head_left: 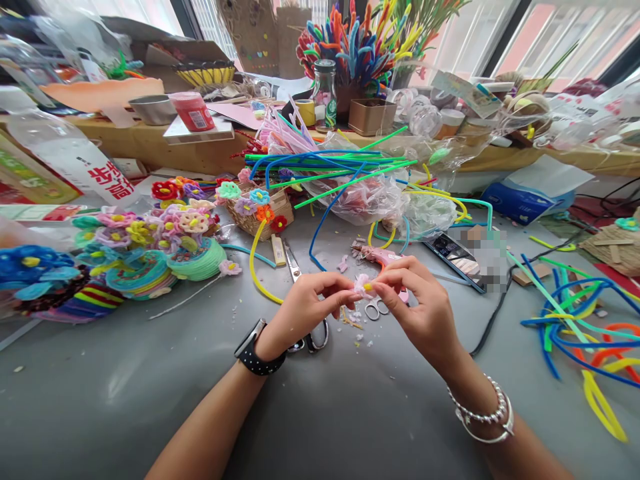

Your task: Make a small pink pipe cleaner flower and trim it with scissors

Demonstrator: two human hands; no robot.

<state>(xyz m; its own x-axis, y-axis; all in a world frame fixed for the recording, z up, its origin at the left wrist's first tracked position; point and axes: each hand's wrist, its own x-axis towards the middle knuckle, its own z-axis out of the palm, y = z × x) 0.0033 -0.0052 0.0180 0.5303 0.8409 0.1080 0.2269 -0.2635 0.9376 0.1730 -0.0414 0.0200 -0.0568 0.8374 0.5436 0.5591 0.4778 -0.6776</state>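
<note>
Between my two hands is a small pale pink pipe-cleaner flower (pixel 361 283) with a yellow centre. My left hand (pixel 316 297) pinches its left side with thumb and forefinger. On the other side, the fingertips of my right hand (pixel 421 308) close on it by the yellow part. Under the left hand lie large scissors (pixel 317 337), partly covered by it. Small white-handled scissors (pixel 373 309) rest on the table just below the flower. A pink-handled tool (pixel 373 253), perhaps pliers, lies behind the right hand and is partly hidden by it. Small scraps are scattered around.
Finished fuzzy flowers in round pots (pixel 197 259) stand at left, near a bottle (pixel 65 143). Green and blue pipe cleaners (pixel 340 163) lie over plastic bags behind. A phone (pixel 455 260) and tangled pipe cleaners (pixel 575 310) are at right. A cluttered shelf (pixel 200 145) runs along the back.
</note>
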